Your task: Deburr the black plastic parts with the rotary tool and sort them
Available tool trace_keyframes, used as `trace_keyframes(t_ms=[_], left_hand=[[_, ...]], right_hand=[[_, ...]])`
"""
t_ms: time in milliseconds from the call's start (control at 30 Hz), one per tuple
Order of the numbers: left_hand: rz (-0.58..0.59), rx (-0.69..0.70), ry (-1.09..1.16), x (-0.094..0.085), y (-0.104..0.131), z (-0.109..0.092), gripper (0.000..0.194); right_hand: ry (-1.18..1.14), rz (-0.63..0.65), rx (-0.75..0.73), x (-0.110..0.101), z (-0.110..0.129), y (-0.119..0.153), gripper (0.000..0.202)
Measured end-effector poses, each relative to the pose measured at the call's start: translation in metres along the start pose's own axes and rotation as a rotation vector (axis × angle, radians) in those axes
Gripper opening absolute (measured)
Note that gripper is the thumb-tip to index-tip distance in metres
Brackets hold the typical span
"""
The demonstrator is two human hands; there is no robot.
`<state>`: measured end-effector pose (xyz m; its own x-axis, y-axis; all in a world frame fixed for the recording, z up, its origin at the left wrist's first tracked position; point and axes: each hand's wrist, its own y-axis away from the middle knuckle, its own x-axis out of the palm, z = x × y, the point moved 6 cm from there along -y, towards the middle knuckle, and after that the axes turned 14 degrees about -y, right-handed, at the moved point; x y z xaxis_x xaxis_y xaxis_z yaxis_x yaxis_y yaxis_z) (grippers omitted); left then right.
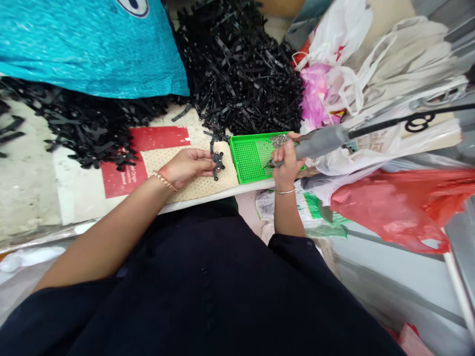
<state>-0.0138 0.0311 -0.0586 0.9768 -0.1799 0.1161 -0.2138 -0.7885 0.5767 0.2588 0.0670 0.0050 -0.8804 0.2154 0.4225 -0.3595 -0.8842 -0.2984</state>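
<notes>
My left hand is closed on a small black plastic part with several arms, held at the fingertips just over a tan textured mat. In my right hand is a grey electric screwdriver, gripped around its body. The tool lies nearly level, its tip pointing left over a green perforated tray. Small silvery screws are heaped in the tray's far right corner. Some of my right fingers are hidden behind the tool.
A big pile of black plastic parts rises behind the tray, with more at left. A blue bag stands at the back left. Plastic bags crowd the right side. A dark cord runs right from the screwdriver.
</notes>
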Motion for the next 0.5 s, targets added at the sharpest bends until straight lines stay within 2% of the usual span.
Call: trace_keyframes(t_ms=[67,167,333,400,500], left_hand=[[0.002,0.008,0.002,0.0,0.0,-0.001,0.027],[0.017,0.022,0.004,0.002,0.001,-0.004,0.029],[0.031,0.031,0.017,0.005,0.003,-0.006,0.025],[0.032,0.04,0.021,0.005,0.002,-0.006,0.022],[0.04,0.053,0.027,0.005,0.001,-0.006,0.023]], right_hand=[[-0.041,0.001,-0.032,0.012,0.008,-0.001,0.041],[-0.043,0.064,-0.005,0.043,0.009,0.005,0.044],[-0.085,0.193,0.137,0.105,-0.021,0.027,0.053],[-0.094,0.212,0.184,0.12,-0.032,0.033,0.055],[-0.168,0.204,0.232,0.131,-0.04,0.036,0.05]])
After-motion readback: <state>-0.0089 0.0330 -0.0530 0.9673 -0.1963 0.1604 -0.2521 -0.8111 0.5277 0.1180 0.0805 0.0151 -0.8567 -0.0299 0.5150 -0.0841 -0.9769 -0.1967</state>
